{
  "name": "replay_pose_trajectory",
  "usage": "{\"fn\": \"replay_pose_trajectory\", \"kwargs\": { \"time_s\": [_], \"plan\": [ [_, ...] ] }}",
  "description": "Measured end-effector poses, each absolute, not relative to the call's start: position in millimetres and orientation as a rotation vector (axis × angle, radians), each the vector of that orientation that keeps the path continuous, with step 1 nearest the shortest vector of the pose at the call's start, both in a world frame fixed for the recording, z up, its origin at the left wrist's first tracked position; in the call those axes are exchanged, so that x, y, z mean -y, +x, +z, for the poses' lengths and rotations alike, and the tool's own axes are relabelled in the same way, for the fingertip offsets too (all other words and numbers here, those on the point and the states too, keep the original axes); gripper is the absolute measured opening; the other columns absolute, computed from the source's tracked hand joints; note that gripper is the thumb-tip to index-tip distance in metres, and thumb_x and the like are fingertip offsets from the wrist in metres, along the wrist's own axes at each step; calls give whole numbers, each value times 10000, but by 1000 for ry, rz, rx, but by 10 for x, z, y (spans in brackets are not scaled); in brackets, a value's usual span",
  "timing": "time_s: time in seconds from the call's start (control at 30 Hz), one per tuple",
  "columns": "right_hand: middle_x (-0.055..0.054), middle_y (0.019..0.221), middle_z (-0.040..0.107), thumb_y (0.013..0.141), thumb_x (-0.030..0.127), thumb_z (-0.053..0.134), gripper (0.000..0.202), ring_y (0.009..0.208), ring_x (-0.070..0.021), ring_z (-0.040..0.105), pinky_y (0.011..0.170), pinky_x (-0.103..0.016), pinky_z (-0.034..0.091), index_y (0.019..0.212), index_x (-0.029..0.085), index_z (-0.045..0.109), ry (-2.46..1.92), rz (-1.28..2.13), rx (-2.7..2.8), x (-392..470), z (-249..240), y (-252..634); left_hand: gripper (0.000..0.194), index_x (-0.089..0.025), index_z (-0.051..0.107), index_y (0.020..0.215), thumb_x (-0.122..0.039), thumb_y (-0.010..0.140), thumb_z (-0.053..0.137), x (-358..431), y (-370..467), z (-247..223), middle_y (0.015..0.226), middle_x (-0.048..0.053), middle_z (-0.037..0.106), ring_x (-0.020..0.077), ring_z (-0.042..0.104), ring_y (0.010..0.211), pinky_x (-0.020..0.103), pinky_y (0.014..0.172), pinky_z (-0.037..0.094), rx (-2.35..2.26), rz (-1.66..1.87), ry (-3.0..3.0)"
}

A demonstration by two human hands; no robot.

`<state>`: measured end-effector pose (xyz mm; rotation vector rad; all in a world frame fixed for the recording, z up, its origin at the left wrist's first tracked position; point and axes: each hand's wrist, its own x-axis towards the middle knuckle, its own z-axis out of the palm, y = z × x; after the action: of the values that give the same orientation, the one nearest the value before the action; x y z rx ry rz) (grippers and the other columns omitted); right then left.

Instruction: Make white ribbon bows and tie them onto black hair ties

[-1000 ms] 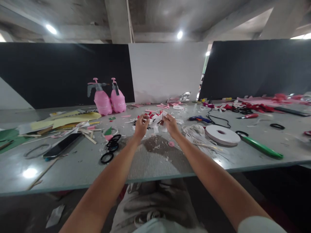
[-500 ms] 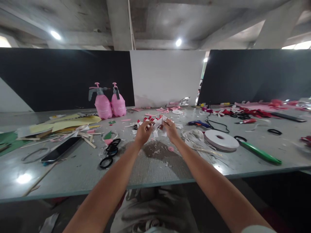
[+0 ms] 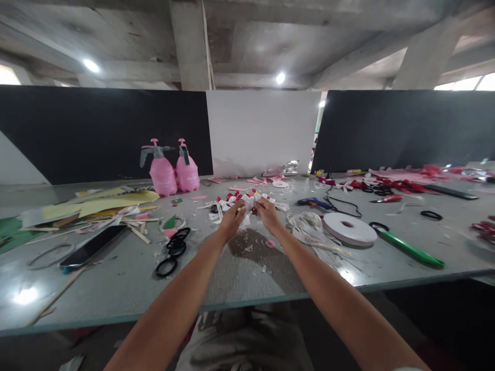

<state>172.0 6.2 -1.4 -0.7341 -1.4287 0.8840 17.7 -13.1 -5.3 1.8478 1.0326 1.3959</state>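
Note:
Just above the middle of the table, a small bunch of white ribbon (image 3: 248, 211) is between my two hands. The fingers of my left hand (image 3: 232, 218) are curled closed at its left side. My right hand (image 3: 267, 211) pinches it from the right, thumb and fingers together. Behind my hands lies a heap of red and white ribbon pieces (image 3: 221, 201), partly covered by my fingers. A roll of white ribbon (image 3: 328, 226) lies flat to the right, with loose printed ribbon (image 3: 307, 221) beside it.
Farther right are a blue glue gun (image 3: 315, 202), a red-handled knife (image 3: 388, 199) and a green tool (image 3: 412, 247). On the left are black rings (image 3: 167, 267), a phone (image 3: 93, 247), yellow paper (image 3: 116, 202) and two pink spray bottles (image 3: 163, 176). Scraps litter the table (image 3: 216, 288).
My head view has tilted up a little, so the scene sits lower. Both hands stay at the white ribbon and have come slightly closer together.

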Motion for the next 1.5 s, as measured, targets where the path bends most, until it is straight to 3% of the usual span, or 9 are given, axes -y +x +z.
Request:
{"fn": "replay_pose_trajectory", "kwargs": {
  "time_s": [0.13, 0.23, 0.33, 0.5, 0.73, 0.93, 1.13, 1.33, 1.5],
  "plan": [
    [24, 606, 512, 753, 452, 567, 294, 562, -117, 438, 549, -240, 351, 782, 164, 622, -857, 722, 1477, -62, -10, 1749, 429, -208, 587, 1185, -454, 837, 537, 131, 192, -16, 1110, 66, 621, 138, 557, 803, 258, 746, 443, -950, 1480, 1848],
    [34, 574, 469, 738, 455, 595, 293, 566, -113, 411, 547, -236, 337, 702, 164, 610, -877, 646, 1473, -56, -7, 1759, 395, -172, 633, 1073, -469, 831, 536, 115, 204, 11, 1039, 70, 629, 153, 556, 886, 265, 806, 434, -909, 1539, 1775],
    [28, 615, 511, 729, 457, 608, 301, 583, -111, 432, 574, -239, 368, 774, 161, 645, -788, 710, 1438, -24, 20, 1740, 396, -158, 654, 1006, -490, 835, 522, 130, 224, 42, 979, 62, 633, 157, 550, 935, 256, 832, 424, -834, 1536, 1764],
    [15, 605, 537, 700, 486, 642, 329, 566, -116, 456, 561, -249, 392, 768, 165, 661, -691, 868, 1401, 68, 65, 1686, 512, -172, 609, 1139, -557, 812, 529, 173, 282, 22, 916, 51, 641, 147, 558, 785, 246, 680, 448, -801, 1391, 1677],
    [34, 534, 449, 694, 489, 654, 334, 516, -96, 380, 486, -226, 300, 646, 160, 612, -784, 841, 1477, 94, 174, 1672, 480, -133, 651, 987, -551, 754, 609, 134, 269, 112, 630, -15, 542, 93, 455, 540, 219, 512, 375, -1015, 1532, 1598],
    [-24, 747, 628, 694, 426, 681, 348, 662, -151, 549, 594, -255, 433, 940, 179, 671, -589, 1098, 1425, 542, 694, 1784, 508, -172, 626, 1152, -378, 701, 733, 578, 249, 694, 665, -43, 509, 61, 451, 594, 185, 561, 369, -649, 1512, 1494],
    [-60, 962, 651, 804, 418, 535, 490, 859, -202, 613, 710, -323, 513, 1266, 256, 551, -459, 1108, 1271, 1299, 795, 1667, 460, -198, 623, 1165, -332, 729, 683, 1254, 384, 903, 727, -1, 551, 121, 531, 690, 267, 688, 463, -504, 1514, 1334],
    [-67, 932, 639, 734, 332, 570, 576, 834, -211, 606, 740, -347, 542, 1306, 272, 540, -336, 1232, 1030, 1567, 673, 1494, 473, -242, 546, 1280, -390, 832, 524, 1556, 382, 865, 619, -12, 497, 133, 543, 640, 303, 736, 494, -516, 1553, 1268],
    [-5, 662, 541, 736, 311, 594, 513, 619, -160, 536, 628, -307, 528, 1246, 257, 591, -401, 1285, 1125, 1584, 722, 1590, 534, -263, 513, 1325, -339, 798, 560, 1608, 297, 868, 591, -32, 431, 104, 468, 545, 278, 621, 477, -537, 1521, 1248]
  ]
}}
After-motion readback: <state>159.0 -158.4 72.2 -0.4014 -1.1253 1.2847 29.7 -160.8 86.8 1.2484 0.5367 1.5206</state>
